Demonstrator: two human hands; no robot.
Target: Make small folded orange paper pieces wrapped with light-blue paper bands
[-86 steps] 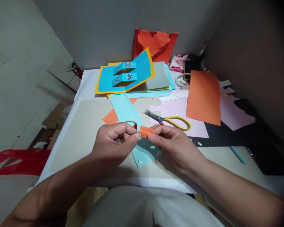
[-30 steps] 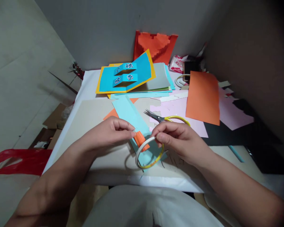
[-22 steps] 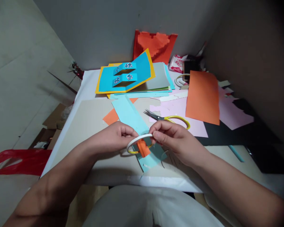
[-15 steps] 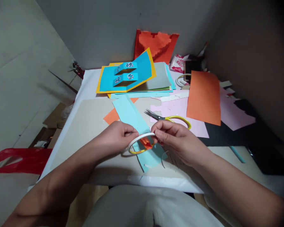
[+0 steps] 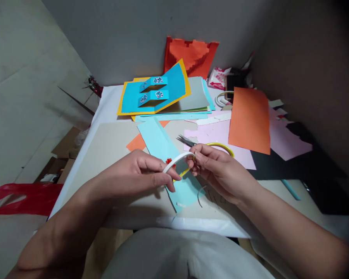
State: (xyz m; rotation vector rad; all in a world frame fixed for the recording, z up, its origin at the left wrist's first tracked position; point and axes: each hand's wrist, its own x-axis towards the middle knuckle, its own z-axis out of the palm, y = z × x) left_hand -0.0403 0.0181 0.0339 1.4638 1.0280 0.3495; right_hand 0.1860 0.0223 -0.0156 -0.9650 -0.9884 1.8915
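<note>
My left hand (image 5: pixel 141 170) grips the left side of a narrow roll of tape (image 5: pixel 178 158), white outside and yellow inside, with fingers reaching into its ring. The right edge of the roll is pinched between the thumb and fingertips of my right hand (image 5: pixel 216 166). Beside my left fingers shows a small red-orange piece (image 5: pixel 169 161), partly hidden; I cannot tell whether it is held. Under the roll, a long light-blue paper strip (image 5: pixel 157 135) lies across an orange piece (image 5: pixel 137 142). Yellow-handled scissors (image 5: pixel 221 145) lie just beyond my right hand, partly covered by it.
A blue and yellow pop-up card (image 5: pixel 159 91) rests on stacked paper at the back. Behind it a red cut-paper card (image 5: pixel 192 56) leans on the wall. An orange sheet (image 5: pixel 250 120), pink paper (image 5: pixel 212 133) and black paper (image 5: pixel 285 166) lie on the right.
My left hand has shifted its hold from pinching the roll's rim to reaching fingers into the ring. The roll has tilted, and its right edge has moved slightly up and right with my right hand.
</note>
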